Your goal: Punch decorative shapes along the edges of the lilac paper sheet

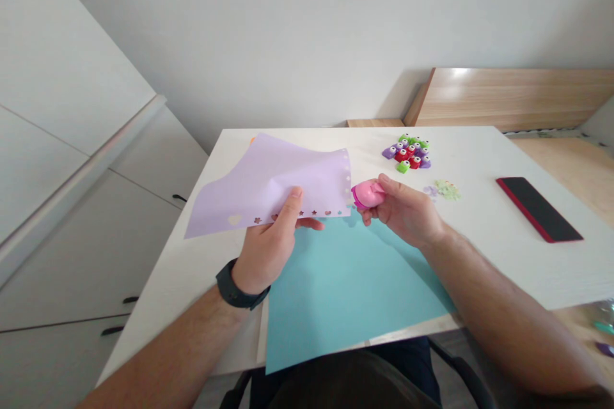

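Observation:
My left hand [275, 236] grips a sheet of lilac paper [283, 169] by its near edge, thumb on top and fingers beneath. Small shapes such as hearts, stars and flowers are cut along the sheet's near and right edges. Between the thumb and fingers of my right hand [407, 208] is a pink craft punch [368, 194], right by the sheet's right edge; whether the edge sits inside its slot cannot be made out. Below both hands lies a large blue-green sheet [350, 287], overhanging the table's front edge.
Several green, red and purple craft punches [407, 152] with eye-like buttons cluster at the back of the white table [480, 204]. Nearer are small pale green and lilac paper cut-outs [446, 190]. A dark phone-like slab with a red edge [540, 209] lies at the right.

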{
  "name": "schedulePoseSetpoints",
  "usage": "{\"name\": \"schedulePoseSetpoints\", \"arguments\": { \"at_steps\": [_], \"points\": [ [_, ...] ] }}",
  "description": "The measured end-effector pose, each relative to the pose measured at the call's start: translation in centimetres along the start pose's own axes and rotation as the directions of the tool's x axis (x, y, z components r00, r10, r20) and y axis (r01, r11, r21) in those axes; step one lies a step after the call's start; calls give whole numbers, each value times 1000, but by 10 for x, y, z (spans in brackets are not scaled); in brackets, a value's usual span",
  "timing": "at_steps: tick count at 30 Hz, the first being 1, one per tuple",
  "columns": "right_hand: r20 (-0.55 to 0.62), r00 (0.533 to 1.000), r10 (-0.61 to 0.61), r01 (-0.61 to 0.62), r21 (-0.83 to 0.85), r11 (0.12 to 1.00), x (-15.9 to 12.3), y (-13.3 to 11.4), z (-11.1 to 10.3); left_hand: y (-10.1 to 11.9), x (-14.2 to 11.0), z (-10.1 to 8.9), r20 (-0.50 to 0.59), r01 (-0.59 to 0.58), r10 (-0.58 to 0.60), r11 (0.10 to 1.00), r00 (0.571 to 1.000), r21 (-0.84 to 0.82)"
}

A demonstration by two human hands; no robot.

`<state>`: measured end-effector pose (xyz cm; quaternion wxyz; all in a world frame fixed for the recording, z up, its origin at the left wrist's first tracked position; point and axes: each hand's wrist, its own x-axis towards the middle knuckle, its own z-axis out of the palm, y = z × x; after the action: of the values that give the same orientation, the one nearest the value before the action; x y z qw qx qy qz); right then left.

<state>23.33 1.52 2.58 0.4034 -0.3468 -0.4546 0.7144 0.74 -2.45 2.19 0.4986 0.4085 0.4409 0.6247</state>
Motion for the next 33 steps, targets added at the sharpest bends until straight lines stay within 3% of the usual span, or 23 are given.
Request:
{"name": "schedulePoseSetpoints", "arguments": {
  "at_steps": [7,13,17,28,33],
  "points": [
    [-8,997,72,-71,32,997,2,-1,1,0,0,-1,6,-6,6,1000,1000,1],
    [-119,993,7,-4,28,1000,5,-1,-1,0,0,0,-9,-8,8,1000,1000,23],
    [-147,989,-30,22,-51,998,7,1,-4,1,0,0,-5,-9,9,1000,1000,25],
    [-126,992,16,-44,-229,972,13,19,-7,1,1,-1,2,0,0,1000,1000,26],
    [-194,981,9,-70,-312,948,13,18,-10,-2,1,-3,11,-7,7,1000,1000,31]
  ]
}}
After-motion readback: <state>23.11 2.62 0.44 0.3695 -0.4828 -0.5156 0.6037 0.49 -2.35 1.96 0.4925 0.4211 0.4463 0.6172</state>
